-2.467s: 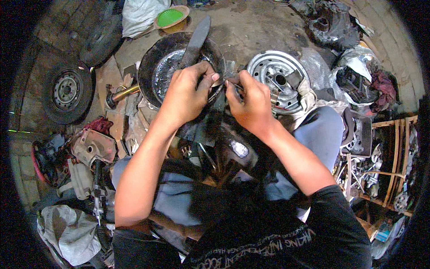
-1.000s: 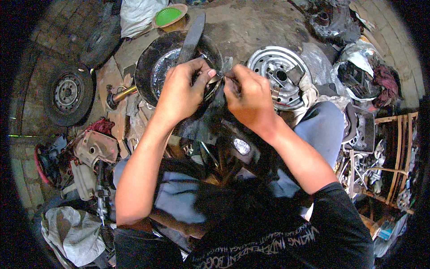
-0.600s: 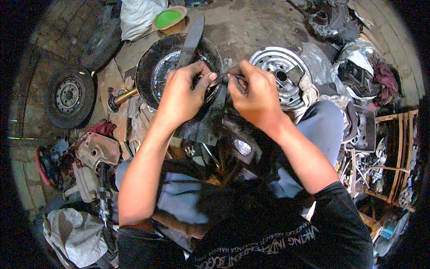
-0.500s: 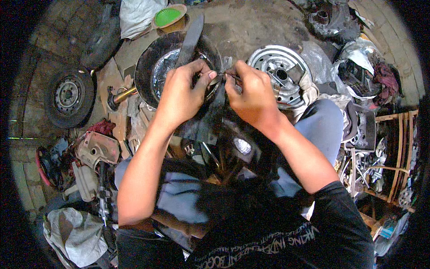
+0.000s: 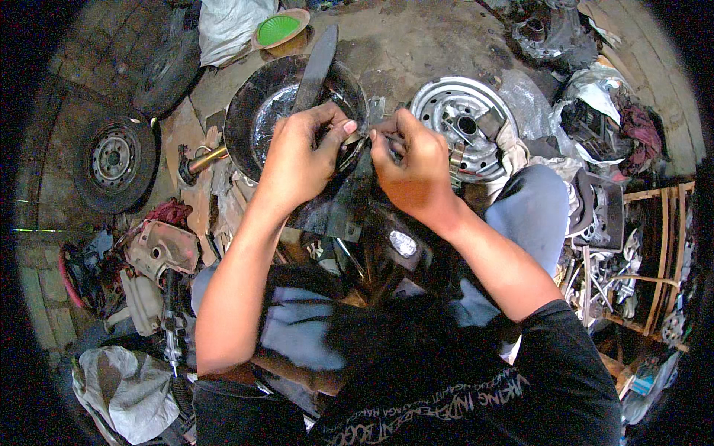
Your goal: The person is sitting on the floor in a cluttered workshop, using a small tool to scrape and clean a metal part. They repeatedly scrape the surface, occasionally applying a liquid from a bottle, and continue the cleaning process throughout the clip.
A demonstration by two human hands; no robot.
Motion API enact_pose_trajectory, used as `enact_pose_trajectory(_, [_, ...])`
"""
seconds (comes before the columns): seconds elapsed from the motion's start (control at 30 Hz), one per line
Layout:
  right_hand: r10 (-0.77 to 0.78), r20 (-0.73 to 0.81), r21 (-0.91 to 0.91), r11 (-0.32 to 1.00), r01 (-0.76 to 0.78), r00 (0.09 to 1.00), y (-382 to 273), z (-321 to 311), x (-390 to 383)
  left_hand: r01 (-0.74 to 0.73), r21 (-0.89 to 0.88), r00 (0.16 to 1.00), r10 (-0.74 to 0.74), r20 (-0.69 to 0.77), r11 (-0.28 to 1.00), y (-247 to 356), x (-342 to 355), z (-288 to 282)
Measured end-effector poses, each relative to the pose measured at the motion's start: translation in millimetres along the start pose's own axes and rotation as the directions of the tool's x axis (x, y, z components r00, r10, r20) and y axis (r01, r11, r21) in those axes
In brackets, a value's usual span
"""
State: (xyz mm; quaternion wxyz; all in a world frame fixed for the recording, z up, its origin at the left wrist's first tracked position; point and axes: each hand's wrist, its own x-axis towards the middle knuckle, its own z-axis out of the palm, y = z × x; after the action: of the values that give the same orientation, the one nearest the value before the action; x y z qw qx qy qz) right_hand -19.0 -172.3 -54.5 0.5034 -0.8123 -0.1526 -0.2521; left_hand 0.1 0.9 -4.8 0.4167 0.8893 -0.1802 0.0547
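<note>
My left hand [image 5: 309,152] is closed, thumb and fingers pinched in front of my chest. From behind its knuckles a long grey blade-shaped strip [image 5: 316,70] points away from me, over a large round black pan [image 5: 232,126] with a shiny, wet-looking inside. Close to its fingertips, my right hand [image 5: 413,160] is also closed, its thumb pressed against curled fingers. Something thin and dark shows between the two hands, too small to name. Beyond the right hand lies a silver steel wheel rim [image 5: 431,100], with pale cloth [image 5: 513,149] at its right edge.
A wheel with a tyre [image 5: 85,167] is at the left. A green-lined bowl [image 5: 279,30] and a white sack [image 5: 230,30] sit at the back. Car parts [image 5: 160,249] crowd the left side. Bags with dark red cloth [image 5: 639,134] and a wooden rack [image 5: 662,260] stand at right.
My right hand has shifted slightly left and down, its fingers curling more tightly. The left hand and the grey strip stay almost in place.
</note>
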Motion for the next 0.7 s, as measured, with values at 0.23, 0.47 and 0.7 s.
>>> enact_pose_trajectory(0.23, [0.040,-0.032,-0.003,0.999,-0.040,0.999,4.9,8.5,-6.3,0.011,0.001,1.000,-0.011,0.014,1.000,-4.8,0.4,-0.8])
enact_pose_trajectory(0.47, [0.001,-0.067,0.016,1.000,0.001,0.998,7.3,9.9,-7.1,0.075,0.016,0.996,-0.075,0.047,0.997,1.6,2.6,-1.7])
enact_pose_trajectory(0.7, [0.021,-0.107,-0.087,0.996,-0.031,0.994,-7.1,-15.6,13.1,-0.028,0.046,1.000,0.028,-0.001,0.999,1.5,-2.9,5.1])
